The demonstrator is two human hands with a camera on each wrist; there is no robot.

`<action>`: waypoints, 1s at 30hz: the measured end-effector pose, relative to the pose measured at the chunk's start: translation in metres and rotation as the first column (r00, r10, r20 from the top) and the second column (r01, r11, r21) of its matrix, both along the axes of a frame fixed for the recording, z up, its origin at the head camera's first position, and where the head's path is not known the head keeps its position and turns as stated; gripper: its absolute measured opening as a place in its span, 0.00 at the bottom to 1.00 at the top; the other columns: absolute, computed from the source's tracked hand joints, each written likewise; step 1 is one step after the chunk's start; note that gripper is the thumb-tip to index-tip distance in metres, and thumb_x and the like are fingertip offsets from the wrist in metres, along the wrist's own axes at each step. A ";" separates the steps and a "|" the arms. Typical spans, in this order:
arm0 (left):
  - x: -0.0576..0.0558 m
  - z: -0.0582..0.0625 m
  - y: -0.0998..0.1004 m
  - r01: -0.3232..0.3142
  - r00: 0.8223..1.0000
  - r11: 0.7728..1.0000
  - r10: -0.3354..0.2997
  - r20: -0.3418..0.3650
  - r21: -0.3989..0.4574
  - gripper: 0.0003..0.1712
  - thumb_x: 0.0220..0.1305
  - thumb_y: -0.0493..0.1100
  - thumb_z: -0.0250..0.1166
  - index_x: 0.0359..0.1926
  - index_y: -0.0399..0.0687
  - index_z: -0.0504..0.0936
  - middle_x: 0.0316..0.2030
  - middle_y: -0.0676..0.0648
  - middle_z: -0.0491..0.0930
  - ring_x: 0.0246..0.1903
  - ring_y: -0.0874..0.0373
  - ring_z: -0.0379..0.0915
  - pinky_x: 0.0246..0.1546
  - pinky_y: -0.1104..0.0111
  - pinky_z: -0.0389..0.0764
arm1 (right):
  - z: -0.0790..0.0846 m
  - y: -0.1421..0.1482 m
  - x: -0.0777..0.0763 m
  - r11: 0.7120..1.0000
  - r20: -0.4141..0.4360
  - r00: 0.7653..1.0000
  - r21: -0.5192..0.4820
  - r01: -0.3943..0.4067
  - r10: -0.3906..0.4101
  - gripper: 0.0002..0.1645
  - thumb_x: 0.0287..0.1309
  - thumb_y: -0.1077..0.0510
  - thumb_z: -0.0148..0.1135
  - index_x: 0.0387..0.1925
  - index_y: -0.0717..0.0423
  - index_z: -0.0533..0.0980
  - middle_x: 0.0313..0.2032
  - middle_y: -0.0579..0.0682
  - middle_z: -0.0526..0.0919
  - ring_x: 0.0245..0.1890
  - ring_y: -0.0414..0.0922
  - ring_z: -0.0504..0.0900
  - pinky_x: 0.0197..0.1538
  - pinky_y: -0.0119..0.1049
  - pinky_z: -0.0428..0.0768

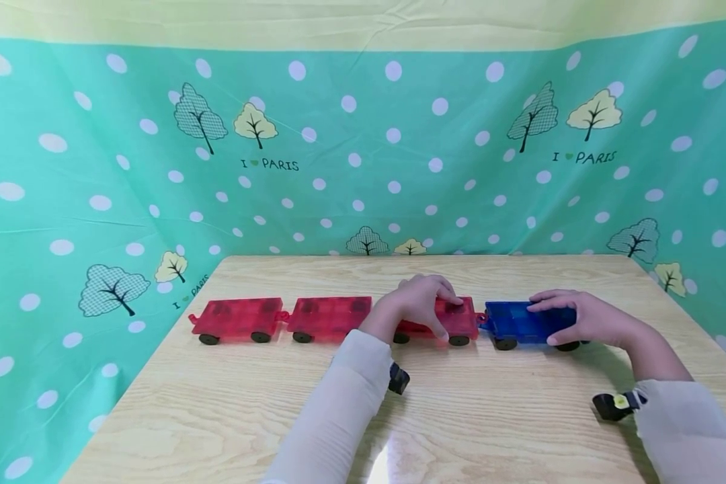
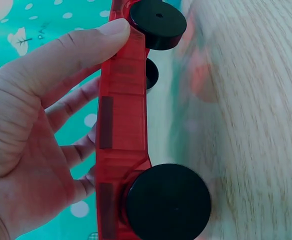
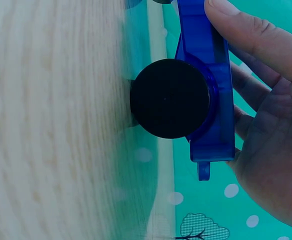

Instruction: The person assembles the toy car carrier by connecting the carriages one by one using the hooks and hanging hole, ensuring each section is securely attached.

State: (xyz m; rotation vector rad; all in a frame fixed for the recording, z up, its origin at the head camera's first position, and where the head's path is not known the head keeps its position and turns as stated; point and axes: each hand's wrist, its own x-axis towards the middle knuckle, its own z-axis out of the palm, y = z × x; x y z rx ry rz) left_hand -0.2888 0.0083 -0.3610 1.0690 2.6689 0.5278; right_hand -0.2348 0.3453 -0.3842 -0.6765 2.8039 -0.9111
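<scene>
A row of toy train cars stands on the table, linked end to end by small couplings. At the left end are two translucent red cars, the outermost red car point(image 1: 238, 317) and the one beside it, the second red car point(image 1: 327, 314). My left hand point(image 1: 420, 302) holds the third red car point(image 1: 462, 324) across its top, thumb on the near side, as the left wrist view shows too. At the right end stands the blue car point(image 1: 508, 321), coupled to the third red car. My right hand point(image 1: 599, 321) grips it from above, thumb on its near edge. Black wheels point(image 3: 171, 98) are under it.
The wooden table point(image 1: 218, 410) has its far edge against a green dotted curtain point(image 1: 393, 161) printed with trees. Black wrist cameras stick out near both cuffs, one below the left wrist point(image 1: 399, 378) and one by the right sleeve point(image 1: 611, 406).
</scene>
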 end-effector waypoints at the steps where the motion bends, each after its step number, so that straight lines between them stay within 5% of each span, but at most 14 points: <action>1: 0.000 0.000 0.000 -0.004 1.000 1.000 0.004 0.001 -0.003 0.38 0.41 0.52 0.82 0.58 0.64 0.82 0.58 0.58 0.72 0.58 0.56 0.64 0.56 0.59 0.70 | 0.000 0.000 0.000 1.000 -0.002 1.000 0.001 0.000 0.000 0.37 0.43 0.51 0.79 0.56 0.58 0.79 0.62 0.68 0.68 0.63 0.73 0.59 0.55 0.73 0.62; 14: -0.001 0.002 0.001 -0.004 0.999 1.000 0.005 0.032 -0.028 0.37 0.42 0.50 0.82 0.58 0.63 0.81 0.59 0.58 0.72 0.60 0.56 0.64 0.56 0.63 0.71 | 0.001 0.001 0.003 1.000 0.006 1.000 -0.009 0.005 -0.005 0.37 0.43 0.51 0.79 0.57 0.59 0.78 0.63 0.68 0.68 0.63 0.74 0.58 0.55 0.73 0.62; 21: -0.002 -0.004 0.004 -0.025 1.000 0.997 0.026 0.011 -0.078 0.38 0.40 0.53 0.82 0.58 0.67 0.82 0.58 0.59 0.73 0.58 0.56 0.66 0.55 0.55 0.71 | 0.000 0.001 0.003 1.000 0.016 1.000 -0.023 0.009 -0.009 0.37 0.44 0.52 0.78 0.57 0.60 0.78 0.63 0.68 0.67 0.63 0.73 0.58 0.55 0.73 0.62; 30: -0.006 -0.012 0.005 0.012 1.000 1.000 -0.011 0.011 -0.026 0.37 0.42 0.55 0.81 0.58 0.66 0.81 0.61 0.62 0.72 0.65 0.59 0.60 0.62 0.56 0.65 | -0.003 0.010 0.005 0.999 0.006 0.999 -0.015 0.039 -0.039 0.37 0.43 0.52 0.79 0.57 0.59 0.78 0.63 0.67 0.67 0.63 0.73 0.58 0.54 0.73 0.61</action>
